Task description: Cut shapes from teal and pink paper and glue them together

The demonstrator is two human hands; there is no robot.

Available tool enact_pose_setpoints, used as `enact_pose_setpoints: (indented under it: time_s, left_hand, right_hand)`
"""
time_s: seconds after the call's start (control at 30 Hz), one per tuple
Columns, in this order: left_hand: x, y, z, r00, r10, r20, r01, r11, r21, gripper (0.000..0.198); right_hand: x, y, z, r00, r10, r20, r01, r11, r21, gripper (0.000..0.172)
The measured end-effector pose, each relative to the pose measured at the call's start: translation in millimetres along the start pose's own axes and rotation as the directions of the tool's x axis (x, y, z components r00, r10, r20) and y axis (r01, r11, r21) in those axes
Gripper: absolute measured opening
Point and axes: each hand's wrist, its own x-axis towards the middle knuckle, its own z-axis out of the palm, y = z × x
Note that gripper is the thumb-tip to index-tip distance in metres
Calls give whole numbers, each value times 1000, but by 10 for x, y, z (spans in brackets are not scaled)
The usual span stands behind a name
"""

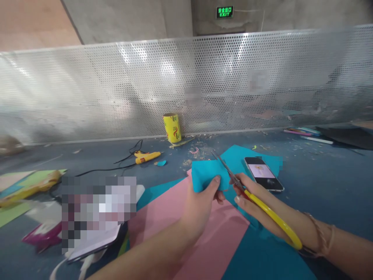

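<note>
In my left hand point(201, 202) a small blue piece of paper point(205, 173) is pinched, thumb on its near face. My right hand point(247, 194) is closed around a pair of scissors point(269, 214) with yellow handles. Their blades point up and away, parted at the tips, beside the right edge of the blue piece. Whether they touch it I cannot tell. Under my hands lies a pink sheet point(163, 217), on top of larger blue sheets point(262, 256).
A phone point(264, 173) with a lit screen lies right of my hands. Another device point(99, 237), partly blurred out, stands at left. Behind are a yellow glue gun point(148, 157) with its cord, a yellow roll point(172, 128) and a perforated metal divider point(122, 89). Pens point(316, 139) lie far right.
</note>
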Motion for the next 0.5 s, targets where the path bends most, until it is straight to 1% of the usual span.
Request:
enact_pose_setpoints:
  time_s: [0.1, 0.23, 0.37, 0.5]
  left_hand:
    - [10, -37, -14, 1000, -4, 19, 5, 998, -61, 24]
    - [8, -53, -15, 999, -40, 35, 43, 994, -99, 28]
    - [13, -45, -11, 996, -85, -23, 83, 993, -78, 29]
    - [27, -37, -7, 994, -70, -82, 65, 996, -62, 27]
  right_hand:
    - [18, 6, 13, 999, 3, 32, -1, 999, -53, 20]
    - [26, -71, -4, 1000, 15, 1, -15, 997, -75, 21]
    - [39, -111, -20, 999, 46, -8, -46, 994, -103, 21]
    - [57, -114, -33, 997, 69, 21, -66, 992, -104, 24]
